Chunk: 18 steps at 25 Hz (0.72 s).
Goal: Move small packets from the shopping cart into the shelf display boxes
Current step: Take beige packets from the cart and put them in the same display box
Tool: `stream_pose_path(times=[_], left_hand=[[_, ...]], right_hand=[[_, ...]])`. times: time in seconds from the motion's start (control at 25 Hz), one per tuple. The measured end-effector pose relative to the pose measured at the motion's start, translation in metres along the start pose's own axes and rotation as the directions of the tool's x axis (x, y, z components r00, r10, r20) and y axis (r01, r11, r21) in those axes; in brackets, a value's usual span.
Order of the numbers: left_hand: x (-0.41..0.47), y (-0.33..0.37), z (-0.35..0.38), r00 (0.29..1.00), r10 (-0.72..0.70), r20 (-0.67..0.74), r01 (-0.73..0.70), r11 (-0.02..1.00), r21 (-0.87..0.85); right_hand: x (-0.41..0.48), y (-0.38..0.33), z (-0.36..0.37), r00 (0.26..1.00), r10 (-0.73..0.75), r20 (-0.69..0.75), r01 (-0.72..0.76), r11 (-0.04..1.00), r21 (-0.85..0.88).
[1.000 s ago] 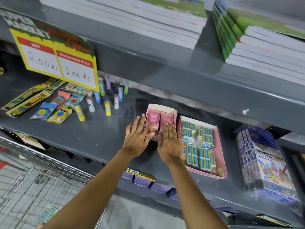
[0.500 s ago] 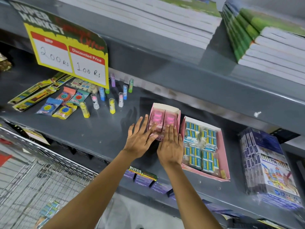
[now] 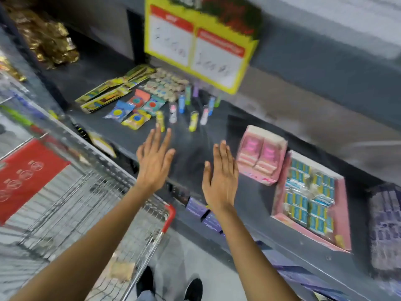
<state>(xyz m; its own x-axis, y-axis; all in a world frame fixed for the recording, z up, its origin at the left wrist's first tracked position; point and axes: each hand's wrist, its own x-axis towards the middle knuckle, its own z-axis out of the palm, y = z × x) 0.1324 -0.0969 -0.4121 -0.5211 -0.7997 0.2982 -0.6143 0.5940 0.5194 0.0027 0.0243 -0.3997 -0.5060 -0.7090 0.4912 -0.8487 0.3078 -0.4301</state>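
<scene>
A small pink display box (image 3: pixel 260 154) holding pink packets sits on the grey shelf (image 3: pixel 217 131). To its right lies a flat pink tray (image 3: pixel 341 216) filled with blue and yellow packets. My left hand (image 3: pixel 154 161) and my right hand (image 3: pixel 220 178) hover flat and empty above the shelf's front edge, left of the pink box and not touching it. The wire shopping cart (image 3: pixel 91 205) with a red handle end stands at the lower left; a pale packet shows through its mesh near the bottom.
Colourful flat packets (image 3: pixel 132 109) and small upright tubes (image 3: pixel 193 120) stand at the back left of the shelf under a yellow price sign (image 3: pixel 199 42). Gold bags (image 3: pixel 46 38) fill the far left. Purple boxes (image 3: pixel 386 231) sit at the right edge. The view is blurred.
Both hands have come off the pink box and drawn back to the left, fingers spread. The view has swung left and down, bringing the cart into sight.
</scene>
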Motion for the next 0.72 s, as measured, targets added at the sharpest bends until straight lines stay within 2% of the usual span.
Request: stream_pose_path(times=[0.16, 0.24, 0.32, 0.44, 0.52, 0.6, 0.72], left_hand=[[-0.046, -0.101, -0.039, 0.978, -0.209, -0.020, 0.210, 0.968, 0.134], [-0.070, -0.138, -0.047, 0.950, -0.312, -0.014, 0.310, 0.937, 0.159], [-0.097, -0.177, -0.044, 0.893, -0.450, 0.004, 0.442, 0.880, 0.172], [-0.149, -0.233, -0.017, 0.756, -0.651, 0.072, 0.625, 0.750, 0.215], [-0.184, -0.264, 0.010, 0.631, -0.763, 0.137, 0.723, 0.643, 0.253], [-0.213, -0.290, 0.038, 0.509, -0.843, 0.175, 0.789, 0.538, 0.297], [-0.239, -0.312, 0.069, 0.386, -0.903, 0.188, 0.854, 0.427, 0.298]], right_hand=[[-0.030, -0.095, 0.056, 0.968, -0.233, 0.095, 0.205, 0.950, 0.234], [-0.052, -0.135, 0.085, 0.912, -0.358, 0.202, 0.286, 0.906, 0.312], [-0.078, -0.159, 0.123, 0.852, -0.420, 0.312, 0.314, 0.887, 0.339], [-0.133, -0.157, 0.185, 0.800, -0.364, 0.476, 0.234, 0.921, 0.311], [-0.174, -0.142, 0.221, 0.752, -0.282, 0.596, 0.180, 0.957, 0.225], [-0.215, -0.125, 0.251, 0.686, -0.182, 0.704, 0.126, 0.983, 0.132], [-0.259, -0.111, 0.276, 0.547, -0.012, 0.837, 0.014, 1.000, 0.005]])
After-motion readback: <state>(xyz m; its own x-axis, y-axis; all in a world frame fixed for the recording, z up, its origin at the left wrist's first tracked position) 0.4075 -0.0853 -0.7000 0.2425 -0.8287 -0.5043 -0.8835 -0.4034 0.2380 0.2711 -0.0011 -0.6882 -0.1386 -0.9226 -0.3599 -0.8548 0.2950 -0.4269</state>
